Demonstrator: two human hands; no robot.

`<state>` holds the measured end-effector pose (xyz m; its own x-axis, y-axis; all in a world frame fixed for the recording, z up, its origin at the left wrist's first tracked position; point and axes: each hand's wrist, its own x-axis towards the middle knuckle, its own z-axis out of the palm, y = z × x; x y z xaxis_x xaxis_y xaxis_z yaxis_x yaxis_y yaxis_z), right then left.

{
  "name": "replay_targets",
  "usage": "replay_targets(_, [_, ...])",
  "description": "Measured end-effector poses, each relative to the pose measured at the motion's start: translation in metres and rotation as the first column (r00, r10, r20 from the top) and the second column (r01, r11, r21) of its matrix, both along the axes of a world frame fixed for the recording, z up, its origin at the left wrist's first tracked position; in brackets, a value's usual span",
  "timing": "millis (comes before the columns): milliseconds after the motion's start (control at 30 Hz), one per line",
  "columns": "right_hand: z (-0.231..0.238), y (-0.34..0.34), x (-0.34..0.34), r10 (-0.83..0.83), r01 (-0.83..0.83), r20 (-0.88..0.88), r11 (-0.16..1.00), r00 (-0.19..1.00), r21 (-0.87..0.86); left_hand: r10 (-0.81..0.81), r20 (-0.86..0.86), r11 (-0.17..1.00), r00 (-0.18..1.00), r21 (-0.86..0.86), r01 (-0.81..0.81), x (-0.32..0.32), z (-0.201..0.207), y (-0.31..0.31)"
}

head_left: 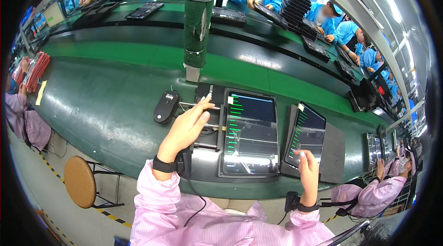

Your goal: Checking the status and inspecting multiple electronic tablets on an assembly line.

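My left hand (187, 128) reaches over a dark test fixture (203, 93) with metal rods, its fingers stretched out. Right of it, a large tablet (251, 135) lies face up in a frame, its lit dark screen showing rows of green text. A second tablet (310, 133), with similar green text, sits at an angle over dark pads. At this tablet's lower edge is my right hand (308, 172), fingers bent and drawn together on it; part of the grip is hidden. Beside the fixture, left of my left hand, rests a black mouse (166, 106).
A green-wrapped post (196, 29) rises behind the fixture. Beyond it runs a conveyor line (254, 57) with tablet parts, a stack of black trays (295, 8) and workers in blue. Red bundles (35, 71) lie far left. A round stool (80, 181) stands below the bench.
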<state>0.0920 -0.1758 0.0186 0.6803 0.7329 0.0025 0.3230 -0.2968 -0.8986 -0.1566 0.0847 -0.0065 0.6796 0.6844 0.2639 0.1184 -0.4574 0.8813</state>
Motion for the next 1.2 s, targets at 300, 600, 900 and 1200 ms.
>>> replay_targets(300, [-0.004, 0.000, 0.000, 0.014, 0.018, 0.144, 0.976, 0.990, -0.217, -0.077, -0.355, 0.923, 0.932, 0.328, 0.201, 0.013, -0.014, 0.003])
replay_targets(600, [-0.006, 0.000, -0.003, 0.025, -0.001, 0.141, 0.986, 0.990, -0.166, 0.142, -0.224, 0.854, 0.964, 0.520, -0.005, 0.023, -0.027, -0.012])
replay_targets(900, [-0.013, -0.007, 0.001, 0.027, -0.015, 0.105, 0.994, 0.994, -0.110, 0.155, -0.230, 0.865, 0.961, 0.502, -0.019, 0.023, -0.027, -0.013])
replay_targets(1200, [-0.010, -0.002, -0.004, 0.044, -0.023, 0.123, 0.985, 0.991, -0.169, 0.186, -0.192, 0.841, 0.964, 0.538, -0.055, 0.025, -0.031, -0.013])
